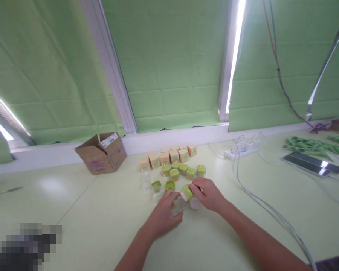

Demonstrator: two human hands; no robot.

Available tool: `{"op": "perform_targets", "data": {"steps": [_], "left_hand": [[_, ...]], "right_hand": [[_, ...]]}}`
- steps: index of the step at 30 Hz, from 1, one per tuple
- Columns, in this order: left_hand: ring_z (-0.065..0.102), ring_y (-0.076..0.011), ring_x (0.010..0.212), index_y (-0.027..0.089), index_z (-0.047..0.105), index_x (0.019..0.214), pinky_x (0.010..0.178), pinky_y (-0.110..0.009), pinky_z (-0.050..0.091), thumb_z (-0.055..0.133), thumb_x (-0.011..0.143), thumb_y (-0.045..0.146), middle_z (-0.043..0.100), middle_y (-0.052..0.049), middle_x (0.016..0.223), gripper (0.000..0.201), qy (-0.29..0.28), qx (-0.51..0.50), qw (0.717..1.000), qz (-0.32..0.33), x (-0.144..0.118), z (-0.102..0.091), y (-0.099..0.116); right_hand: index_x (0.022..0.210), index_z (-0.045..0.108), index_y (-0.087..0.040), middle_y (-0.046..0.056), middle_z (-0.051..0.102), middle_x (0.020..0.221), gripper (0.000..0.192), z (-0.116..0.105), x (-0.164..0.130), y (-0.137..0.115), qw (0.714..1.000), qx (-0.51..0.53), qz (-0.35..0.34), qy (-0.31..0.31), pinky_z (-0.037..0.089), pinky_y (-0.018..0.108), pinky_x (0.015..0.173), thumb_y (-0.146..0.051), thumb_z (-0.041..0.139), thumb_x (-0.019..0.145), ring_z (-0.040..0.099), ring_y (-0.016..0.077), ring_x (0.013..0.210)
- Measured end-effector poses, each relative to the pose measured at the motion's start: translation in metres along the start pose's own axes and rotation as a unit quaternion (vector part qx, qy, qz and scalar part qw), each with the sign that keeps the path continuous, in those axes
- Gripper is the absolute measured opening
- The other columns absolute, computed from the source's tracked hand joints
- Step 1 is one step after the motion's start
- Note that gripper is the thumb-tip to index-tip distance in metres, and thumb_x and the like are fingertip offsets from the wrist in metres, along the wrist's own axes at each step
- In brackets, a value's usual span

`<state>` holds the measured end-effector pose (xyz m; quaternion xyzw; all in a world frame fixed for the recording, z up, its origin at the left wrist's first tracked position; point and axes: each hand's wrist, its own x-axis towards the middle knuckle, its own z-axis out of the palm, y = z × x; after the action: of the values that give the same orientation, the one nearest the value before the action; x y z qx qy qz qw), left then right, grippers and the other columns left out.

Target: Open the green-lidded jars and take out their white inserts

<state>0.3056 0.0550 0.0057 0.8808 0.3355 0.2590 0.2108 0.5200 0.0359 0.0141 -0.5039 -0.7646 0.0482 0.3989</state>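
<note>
- Head view: I am holding a clear jar point(179, 205) in my left hand point(164, 215), low over the pale green desk point(107, 210); my fingers are closing around its glass body.
- My right hand point(208, 194) is gripping the green lid point(187, 192) at the top of this jar, with the fingers curled on it. I cannot tell if the lid is sitting fully on the jar or only touching it.
- A small whitish round piece point(194, 203) is lying just beside the jar, under my right hand; what it is, I cannot tell.
- Just behind my hands, more jars with green lids point(183, 170) are standing in a loose row on the desk, and two more green-lidded jars point(163, 185) are standing nearer to my left hand.
- Behind the jars, small tan boxes point(166, 155) with green labels are standing close together, near the white sill.
- An open cardboard box point(101, 153) is lying to the left of them, well apart from my hands.
- On the right, a white power strip point(240, 150) with grey cables is lying on the desk, and farther right there are green plastic pieces point(310, 146) and a dark flat device point(312, 163).
- Green blinds point(169, 64) are covering the windows behind the desk.
</note>
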Motion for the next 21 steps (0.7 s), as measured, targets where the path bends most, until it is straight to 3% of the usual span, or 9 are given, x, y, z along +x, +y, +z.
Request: {"op": "perform_targets", "data": {"steps": [6,14,21], "left_hand": [[0.049,-0.022,0.109,0.018,0.052,0.119,0.099,-0.037,0.038,0.061,0.069,0.021,0.054,-0.009,0.115,0.051,-0.011,0.063,0.998,0.0,0.0,-0.007,-0.015],[0.047,-0.0242,0.113,0.015,0.052,0.122,0.102,-0.041,0.037,0.06,0.076,0.03,0.055,-0.01,0.119,0.049,0.05,0.15,0.987,-0.029,0.001,-0.005,-0.034],[0.046,-0.0257,0.112,0.014,0.051,0.122,0.1,-0.043,0.039,0.06,0.077,0.031,0.053,-0.012,0.118,0.049,0.084,0.178,0.98,-0.014,0.002,-0.006,-0.032]], "right_hand": [[0.062,0.042,-0.015,0.001,0.045,0.062,0.037,0.0,0.001,0.001,1.0,0.01,0.014,0.02,0.029,0.023,0.06,-0.032,0.037,0.094,0.041,0.0102,0.06],[0.061,0.043,-0.015,0.0,0.046,0.06,0.038,0.001,0.002,0.001,0.998,0.038,0.046,0.022,0.028,0.023,0.058,-0.034,0.039,0.093,0.042,0.0093,0.058],[0.06,0.046,-0.014,-0.002,0.044,0.057,0.04,0.005,0.002,0.003,0.98,0.161,0.113,-0.013,0.03,0.021,0.054,-0.039,0.042,0.091,0.042,0.0087,0.057]]}}
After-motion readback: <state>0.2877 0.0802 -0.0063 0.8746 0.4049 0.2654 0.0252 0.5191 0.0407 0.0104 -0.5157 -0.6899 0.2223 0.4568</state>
